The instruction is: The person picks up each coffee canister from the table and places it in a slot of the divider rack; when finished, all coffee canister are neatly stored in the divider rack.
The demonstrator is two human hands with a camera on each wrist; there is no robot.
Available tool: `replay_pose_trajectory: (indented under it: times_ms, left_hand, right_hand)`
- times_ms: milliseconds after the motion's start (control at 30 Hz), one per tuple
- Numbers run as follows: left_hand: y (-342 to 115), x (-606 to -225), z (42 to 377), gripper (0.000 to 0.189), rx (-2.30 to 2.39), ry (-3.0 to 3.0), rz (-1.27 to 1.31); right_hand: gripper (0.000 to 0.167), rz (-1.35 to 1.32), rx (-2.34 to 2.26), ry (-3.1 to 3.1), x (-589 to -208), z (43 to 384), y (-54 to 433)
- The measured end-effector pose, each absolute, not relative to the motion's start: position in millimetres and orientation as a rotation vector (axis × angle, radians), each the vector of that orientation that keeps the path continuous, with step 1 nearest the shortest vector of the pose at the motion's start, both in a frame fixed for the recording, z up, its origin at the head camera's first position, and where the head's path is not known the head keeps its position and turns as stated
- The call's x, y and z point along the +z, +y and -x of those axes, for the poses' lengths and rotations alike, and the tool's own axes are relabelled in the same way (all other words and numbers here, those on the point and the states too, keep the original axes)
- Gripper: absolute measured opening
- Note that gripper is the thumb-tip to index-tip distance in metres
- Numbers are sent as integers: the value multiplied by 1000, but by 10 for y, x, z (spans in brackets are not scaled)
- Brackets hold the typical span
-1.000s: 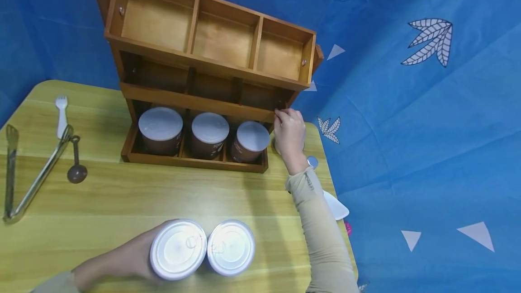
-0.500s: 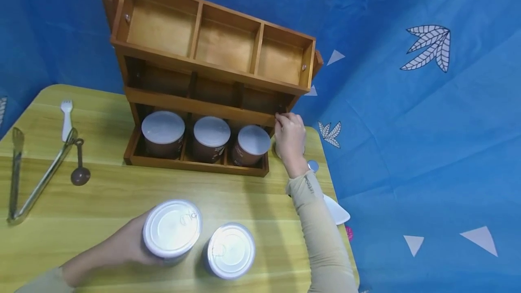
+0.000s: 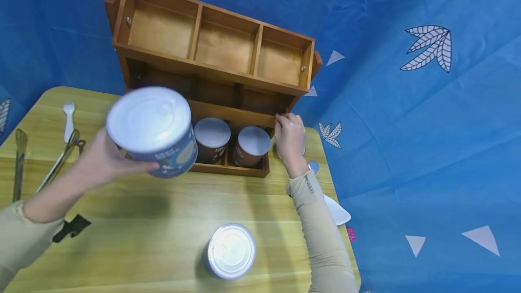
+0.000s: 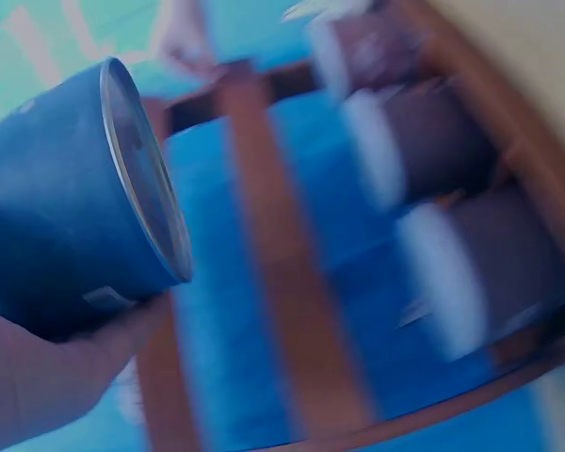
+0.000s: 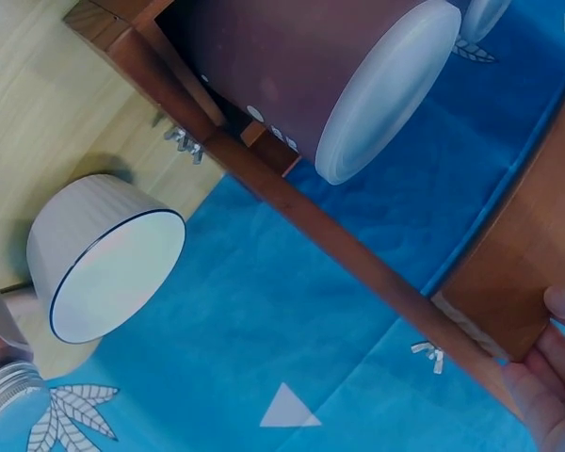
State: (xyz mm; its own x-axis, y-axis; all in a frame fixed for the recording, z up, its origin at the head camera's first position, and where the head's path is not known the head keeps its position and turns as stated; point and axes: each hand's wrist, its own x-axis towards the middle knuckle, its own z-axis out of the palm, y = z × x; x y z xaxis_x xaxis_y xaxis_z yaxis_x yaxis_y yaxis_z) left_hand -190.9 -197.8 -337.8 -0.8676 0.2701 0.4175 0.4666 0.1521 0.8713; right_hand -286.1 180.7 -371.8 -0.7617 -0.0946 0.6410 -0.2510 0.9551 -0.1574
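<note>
In the head view my left hand grips a blue can with a white lid, raised in front of the left side of the wooden three-tier rack. The left wrist view is blurred; there the can's metal-rimmed end faces the rack. Thumb and fingers of my right hand pinch the right end of the rack's middle tier, a grip also seen in the right wrist view. Brown cans with white lids, among them the middle can and right can, fill the bottom tier. Another white-lidded can stands near the table's front.
At the table's left lie a white fork, metal tongs and a mostly hidden brown scoop. Right of the rack are a white bowl and a bottle with a silver cap. A white dish lies at the right edge.
My left hand has lifted the blue can from beside the other front can, moving it up and left towards the rack. My right hand keeps its hold on the tier.
</note>
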Motion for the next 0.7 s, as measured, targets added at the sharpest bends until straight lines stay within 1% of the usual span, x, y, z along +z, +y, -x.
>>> replay_pose_trajectory:
  times_ms: [100,200,333,500,700]
  left_hand:
    - [-2001,-2981,2103,111,-1938,-2093,739]
    - [-1991,-2653,2263,102,-1963,-2021,682]
    - [-1937,-2364,2458,98,-1758,-2016,566]
    - [-1843,-2239,2775,101,-1583,-1800,621]
    - [-1755,-2305,3136,110,-1584,-1598,605]
  right_hand:
    - [17,-236,308,-2431,-3712,2854,1809]
    - [17,-229,309,-2433,-3710,2848,1807]
    - [17,-220,310,-2439,-3708,2840,1794]
    - [17,-226,299,-2438,-3696,2826,1779]
    - [17,-238,302,-2426,-3688,2807,1784]
